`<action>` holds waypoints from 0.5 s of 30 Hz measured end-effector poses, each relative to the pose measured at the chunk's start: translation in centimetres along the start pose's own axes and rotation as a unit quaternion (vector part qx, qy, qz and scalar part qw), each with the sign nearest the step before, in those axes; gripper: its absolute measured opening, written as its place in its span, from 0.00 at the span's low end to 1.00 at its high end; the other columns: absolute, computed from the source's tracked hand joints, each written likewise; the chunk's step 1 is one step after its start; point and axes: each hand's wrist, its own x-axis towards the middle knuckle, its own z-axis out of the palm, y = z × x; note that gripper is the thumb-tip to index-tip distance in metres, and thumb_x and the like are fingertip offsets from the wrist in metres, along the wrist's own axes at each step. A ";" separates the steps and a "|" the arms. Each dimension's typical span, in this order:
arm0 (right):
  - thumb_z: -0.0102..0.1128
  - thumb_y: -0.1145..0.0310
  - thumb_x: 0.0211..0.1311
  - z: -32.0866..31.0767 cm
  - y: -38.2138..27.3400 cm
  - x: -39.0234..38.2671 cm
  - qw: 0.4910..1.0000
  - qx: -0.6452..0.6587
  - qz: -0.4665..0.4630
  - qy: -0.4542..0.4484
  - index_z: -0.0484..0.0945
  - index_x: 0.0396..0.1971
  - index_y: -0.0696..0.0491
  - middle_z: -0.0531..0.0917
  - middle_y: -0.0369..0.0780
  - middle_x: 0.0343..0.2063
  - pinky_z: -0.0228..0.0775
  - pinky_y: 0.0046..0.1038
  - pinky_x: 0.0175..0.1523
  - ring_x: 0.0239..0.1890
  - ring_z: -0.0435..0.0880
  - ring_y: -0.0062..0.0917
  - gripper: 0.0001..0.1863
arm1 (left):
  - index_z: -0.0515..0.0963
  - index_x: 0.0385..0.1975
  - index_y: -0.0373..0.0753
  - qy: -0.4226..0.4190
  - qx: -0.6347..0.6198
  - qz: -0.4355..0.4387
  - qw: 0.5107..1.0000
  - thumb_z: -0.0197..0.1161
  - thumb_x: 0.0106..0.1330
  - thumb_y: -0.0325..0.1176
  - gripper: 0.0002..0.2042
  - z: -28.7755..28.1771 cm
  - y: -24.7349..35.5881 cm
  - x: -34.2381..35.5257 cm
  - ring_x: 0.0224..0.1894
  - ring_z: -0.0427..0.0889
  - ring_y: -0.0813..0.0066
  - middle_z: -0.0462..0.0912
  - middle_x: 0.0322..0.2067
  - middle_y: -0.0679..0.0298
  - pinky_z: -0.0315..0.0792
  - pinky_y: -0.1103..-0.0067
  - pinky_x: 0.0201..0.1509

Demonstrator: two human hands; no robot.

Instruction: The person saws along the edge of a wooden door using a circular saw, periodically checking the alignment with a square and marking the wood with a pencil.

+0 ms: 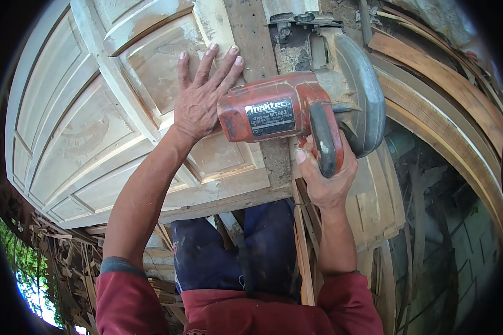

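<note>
Circular saw (307, 103), underside unseen

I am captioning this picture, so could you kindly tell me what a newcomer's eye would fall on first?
Probably the red and grey circular saw just right of centre, its handle gripped by the right hand. Next would come the pale panelled wooden door filling much of the upper left, with the left hand spread on its surface.

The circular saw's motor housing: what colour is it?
The motor housing is a worn, dusty red; it shows best in the head view.
</note>
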 end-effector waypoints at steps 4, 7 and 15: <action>0.72 0.69 0.52 0.4 -0.6 0.5 0.998 0.040 0.055 0.008 0.76 0.31 0.59 0.78 0.35 0.21 0.69 0.23 0.30 0.23 0.75 0.17 0.14 | 0.56 0.75 0.51 -0.019 0.024 0.001 1.000 0.39 0.71 0.57 0.34 0.2 -0.1 -0.2 0.79 0.44 0.62 0.51 0.77 0.73 0.23 0.47 0.78; 0.72 0.70 0.54 0.8 -1.9 1.4 0.994 0.064 0.086 0.017 0.76 0.32 0.59 0.78 0.33 0.23 0.69 0.22 0.31 0.24 0.75 0.15 0.13 | 0.55 0.76 0.54 -0.032 0.047 0.000 0.998 0.39 0.71 0.59 0.34 0.6 -0.2 0.1 0.80 0.41 0.64 0.48 0.78 0.74 0.23 0.47 0.78; 0.73 0.69 0.56 1.5 -1.4 2.0 0.999 0.033 0.000 0.018 0.78 0.36 0.59 0.78 0.32 0.25 0.67 0.18 0.32 0.26 0.74 0.13 0.13 | 0.53 0.76 0.57 0.000 -0.015 0.000 1.000 0.40 0.70 0.64 0.36 0.5 -0.2 -0.2 0.80 0.40 0.66 0.46 0.78 0.76 0.24 0.44 0.77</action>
